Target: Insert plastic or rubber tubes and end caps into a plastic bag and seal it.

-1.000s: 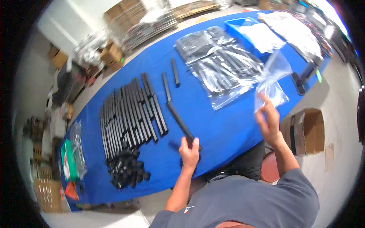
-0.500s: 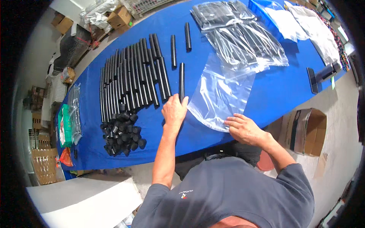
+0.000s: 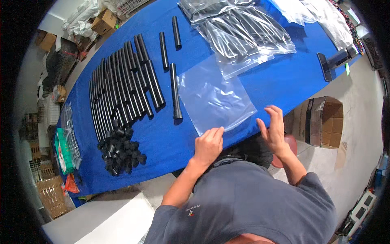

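A clear plastic bag [image 3: 217, 95] lies flat on the blue-covered table, its near edge toward me. My left hand [image 3: 209, 145] is closed at that near edge, fingertips together on the plastic. To its right, my right hand [image 3: 274, 129] is raised beside the bag's corner with thumb and fingers apart, holding nothing. A single black tube [image 3: 174, 87] lies along the bag's left side, with a wider black end piece on its near end. Beyond it are two more loose black tubes, one [image 3: 163, 51] nearer and one [image 3: 176, 32] farther.
Rows of black tubes [image 3: 122, 85] lie at left, with a heap of black caps [image 3: 120, 152] at their near ends. Filled clear bags [image 3: 243, 32] are stacked at the back. A green tray [image 3: 63, 150] sits far left; a phone stand [image 3: 331, 63] stands right, above an open carton [image 3: 325, 122].
My left hand has left the single tube and moved right to the bag's near edge. My right hand has let go of the bag and lifted away. The view has shifted.
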Demonstrator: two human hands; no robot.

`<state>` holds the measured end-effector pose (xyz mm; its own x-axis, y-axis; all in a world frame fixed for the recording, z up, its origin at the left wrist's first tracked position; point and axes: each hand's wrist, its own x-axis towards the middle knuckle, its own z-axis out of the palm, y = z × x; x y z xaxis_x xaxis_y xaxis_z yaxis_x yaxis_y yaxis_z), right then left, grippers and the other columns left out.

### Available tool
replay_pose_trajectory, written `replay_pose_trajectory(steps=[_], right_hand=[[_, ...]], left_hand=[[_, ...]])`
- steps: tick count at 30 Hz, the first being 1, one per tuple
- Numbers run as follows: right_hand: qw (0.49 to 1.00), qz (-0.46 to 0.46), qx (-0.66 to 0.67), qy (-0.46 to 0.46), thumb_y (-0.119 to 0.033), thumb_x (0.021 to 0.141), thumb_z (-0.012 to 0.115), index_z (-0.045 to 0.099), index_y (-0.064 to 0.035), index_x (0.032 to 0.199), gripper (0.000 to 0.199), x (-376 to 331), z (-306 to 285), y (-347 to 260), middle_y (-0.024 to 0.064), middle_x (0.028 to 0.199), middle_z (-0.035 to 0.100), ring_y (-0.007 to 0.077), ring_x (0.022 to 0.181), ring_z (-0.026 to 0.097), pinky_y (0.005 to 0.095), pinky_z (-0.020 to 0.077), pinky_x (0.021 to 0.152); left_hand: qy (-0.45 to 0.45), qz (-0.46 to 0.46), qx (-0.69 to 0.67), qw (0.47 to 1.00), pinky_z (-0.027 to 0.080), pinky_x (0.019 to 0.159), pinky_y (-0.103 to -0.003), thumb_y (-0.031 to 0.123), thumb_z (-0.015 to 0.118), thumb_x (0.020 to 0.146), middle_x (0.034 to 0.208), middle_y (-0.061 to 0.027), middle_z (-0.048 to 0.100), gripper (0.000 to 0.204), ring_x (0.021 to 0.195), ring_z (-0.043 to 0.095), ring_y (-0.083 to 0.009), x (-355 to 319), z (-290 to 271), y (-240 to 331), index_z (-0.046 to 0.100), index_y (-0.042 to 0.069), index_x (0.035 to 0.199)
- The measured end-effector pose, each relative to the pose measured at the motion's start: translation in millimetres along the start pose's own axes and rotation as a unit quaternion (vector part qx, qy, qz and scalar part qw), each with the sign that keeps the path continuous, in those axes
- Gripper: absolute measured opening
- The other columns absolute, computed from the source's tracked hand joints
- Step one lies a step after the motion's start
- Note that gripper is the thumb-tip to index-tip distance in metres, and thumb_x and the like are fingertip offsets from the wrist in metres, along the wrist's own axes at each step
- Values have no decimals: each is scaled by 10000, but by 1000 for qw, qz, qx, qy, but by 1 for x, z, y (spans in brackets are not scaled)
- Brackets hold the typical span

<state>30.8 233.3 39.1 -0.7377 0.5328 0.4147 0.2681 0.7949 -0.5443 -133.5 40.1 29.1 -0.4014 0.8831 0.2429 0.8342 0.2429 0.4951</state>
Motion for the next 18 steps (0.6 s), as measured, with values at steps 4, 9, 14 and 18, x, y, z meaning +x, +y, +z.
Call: replay_pose_trajectory(steps=[4,9,14,18], right_hand=[[793,417,419,-147,-235,972,669,573,19,1069,288,-19,5,-12,72,860,642,126,692,612,268,508,576],[754,418,470,-190,-297,1017,595,610,-10,1001,287,-13,27,-22,58,858,646,117,705,627,259,518,578],[728,411,519,-178,-185,1006,589,624,-19,1030,171,-11,18,-7,60,881,671,126,770,649,273,541,641],[703,404,552,-194,-140,998,588,660,-8,1076,170,-6,13,-10,58,932,693,127,824,662,281,554,708]], left_hand=[[26,-36,-48,998,554,645,-391,38,649,872,853,-122,641,120,745,675,-307,3,7,17,651,18,990],[9,10,-74,997,553,643,-378,90,664,873,914,-109,651,154,771,679,-288,17,20,39,668,26,1013],[16,9,-127,992,561,715,-398,149,709,865,1002,-133,675,262,868,683,-298,16,21,37,694,10,1085],[41,-11,-165,985,554,766,-414,166,736,851,1032,-161,678,315,918,679,-330,25,17,37,671,-7,1106]])
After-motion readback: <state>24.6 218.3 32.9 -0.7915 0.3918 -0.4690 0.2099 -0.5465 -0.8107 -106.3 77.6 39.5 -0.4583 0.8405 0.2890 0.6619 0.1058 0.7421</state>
